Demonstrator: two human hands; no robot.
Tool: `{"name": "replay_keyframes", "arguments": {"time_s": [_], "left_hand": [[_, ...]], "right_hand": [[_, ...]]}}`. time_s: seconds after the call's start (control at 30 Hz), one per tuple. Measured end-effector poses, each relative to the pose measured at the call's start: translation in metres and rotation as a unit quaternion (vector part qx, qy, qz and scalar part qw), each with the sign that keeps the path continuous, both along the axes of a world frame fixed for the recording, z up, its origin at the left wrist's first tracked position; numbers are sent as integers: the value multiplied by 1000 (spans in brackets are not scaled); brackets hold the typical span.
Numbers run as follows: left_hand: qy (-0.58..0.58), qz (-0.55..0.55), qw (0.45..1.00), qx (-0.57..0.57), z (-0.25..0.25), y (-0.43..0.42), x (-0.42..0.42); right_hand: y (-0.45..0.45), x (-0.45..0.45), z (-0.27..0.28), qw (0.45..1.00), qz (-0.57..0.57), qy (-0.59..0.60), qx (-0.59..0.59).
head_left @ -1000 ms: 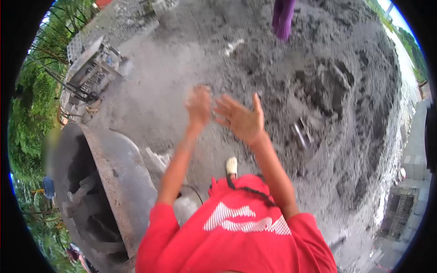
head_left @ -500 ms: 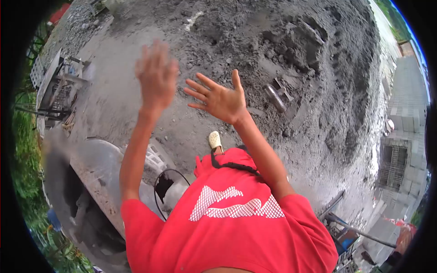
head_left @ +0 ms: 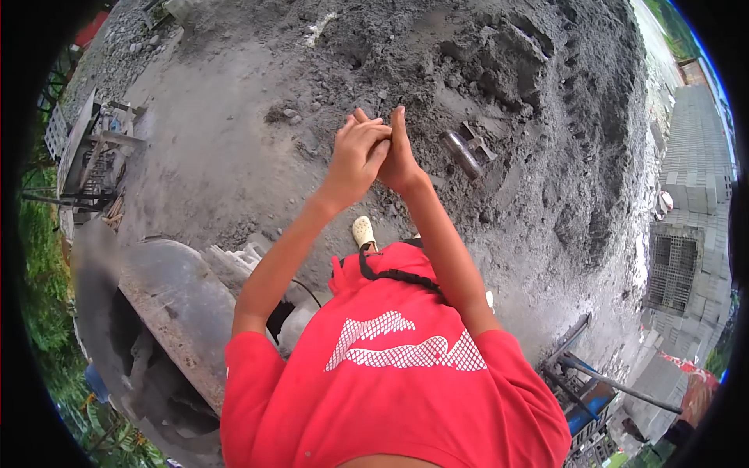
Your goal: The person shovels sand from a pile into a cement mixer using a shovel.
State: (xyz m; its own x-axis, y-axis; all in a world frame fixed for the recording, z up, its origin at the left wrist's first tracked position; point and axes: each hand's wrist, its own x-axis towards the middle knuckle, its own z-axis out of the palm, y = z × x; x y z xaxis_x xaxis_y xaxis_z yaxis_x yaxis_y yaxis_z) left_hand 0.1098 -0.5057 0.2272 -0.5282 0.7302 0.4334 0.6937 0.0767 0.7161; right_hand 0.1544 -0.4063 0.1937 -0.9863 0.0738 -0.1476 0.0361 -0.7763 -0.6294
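My left hand is bent over the fingers of my right hand, the two touching in front of my chest. The right thumb points up, apart from its fingers. Those fingers seem stretched out behind the left hand, which mostly hides them. I see no tool or other object in either hand. Just to the right, a dark metal cylinder with a bracket lies on the grey sand.
A large metal drum with a dark opening stands at lower left. A heap of grey sand spreads ahead and right. A block wall is at far right. A co-worker's arm is near a metal handle.
My hands were apart with fingers spread. The left has moved right and down, onto the right hand, and its fingers have bent over it.
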Motion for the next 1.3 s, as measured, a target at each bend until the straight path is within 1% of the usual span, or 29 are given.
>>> {"name": "replay_keyframes", "arguments": {"time_s": [0.1, 0.13, 0.17, 0.2, 0.23, 0.27, 0.3, 0.33, 0.37, 0.4, 0.43, 0.5, 0.6, 0.63, 0.7, 0.73, 0.77, 0.83, 0.87, 0.9, 0.93, 1.0, 1.03, 1.07, 1.1, 1.17, 1.23, 1.27, 1.3], "left_hand": [[16, -30, 999, -25, 5, -4, 2], [-50, 4, 999, 20, 6, -2, 5], [-115, 37, 991, 65, 7, -2, 8], [-179, 67, 976, 106, 7, 0, 9], [-375, 73, 906, 180, 7, 2, 6], [-555, 75, 793, 242, 4, 2, 2], [-709, 77, 638, 289, -1, 3, 2], [-814, -9, 508, 281, -12, 5, 4], [-840, -96, 470, 255, -20, 11, 10], [-826, -167, 478, 245, -21, 17, 14], [-797, -209, 514, 238, -23, 20, 18], [-759, -250, 558, 223, -27, 21, 13], [-748, -223, 593, 199, -31, 4, 1], [-746, -216, 599, 196, -32, -1, 2], [-735, -237, 608, 184, -20, -6, 11], [-747, -256, 587, 179, -14, -3, 17], [-755, -263, 575, 176, -14, -2, 21], [-734, -274, 593, 185, -21, -3, 15], [-723, -253, 615, 185, -26, -7, 12], [-711, -136, 674, 144, -22, -14, 16], [-854, -147, 449, 219, -84, -19, -7], [-703, -180, 668, 163, -37, -21, 10], [-744, -217, 609, 171, -32, -11, 17], [-781, -249, 546, 173, -26, -1, 24], [-797, -229, 534, 166, -34, 4, 21], [-828, -178, 509, 155, -59, 2, 8], [-853, -119, 488, 143, -81, -8, -10], [-866, -80, 476, 133, -85, -20, -11], [-865, -96, 473, 139, -85, -26, -14]], "right_hand": [[18, 9, 12, 999, -26, -22, 13], [25, 8, 10, 996, -77, -12, -36], [29, 8, 13, 985, -142, -15, 98], [34, 9, 16, 951, -206, -20, 228], [39, 9, 21, 896, -266, -24, 354], [44, 10, 28, 820, -320, -31, 473], [38, 12, 37, 767, -324, 40, 552], [23, 15, 44, 704, -321, 109, 624], [2, 20, 31, 613, -239, 126, 742], [-9, 17, 20, 722, -168, 138, 657], [-17, 15, 27, 710, -198, 146, 660], [-20, 9, 60, 678, -261, 162, 668], [-23, 19, 130, 639, -348, 249, 639], [-26, 18, 120, 642, -321, 245, 652], [-35, 13, 56, 644, -264, 237, 678], [-36, 12, 9, 737, -129, 215, 628], [-41, 22, 9, 724, -160, 199, 641], [-26, 26, 30, 682, -229, 189, 668], [-17, 25, 48, 670, -278, 192, 661], [-9, 28, 68, 661, -320, 193, 650], [-1, 34, 83, 654, -326, 192, 655], [-6, 35, 75, 630, -306, 173, 692], [-9, 39, 64, 615, -296, 160, 713], [-18, 41, 42, 646, -273, 141, 699], [-28, 43, 20, 676, -250, 120, 683], [-20, 47, 19, 652, -258, 42, 712], [13, 54, 26, 632, -341, 24, 696], [23, 63, 30, 683, -384, -25, 620], [35, 69, 32, 722, -427, -69, 539]]}}
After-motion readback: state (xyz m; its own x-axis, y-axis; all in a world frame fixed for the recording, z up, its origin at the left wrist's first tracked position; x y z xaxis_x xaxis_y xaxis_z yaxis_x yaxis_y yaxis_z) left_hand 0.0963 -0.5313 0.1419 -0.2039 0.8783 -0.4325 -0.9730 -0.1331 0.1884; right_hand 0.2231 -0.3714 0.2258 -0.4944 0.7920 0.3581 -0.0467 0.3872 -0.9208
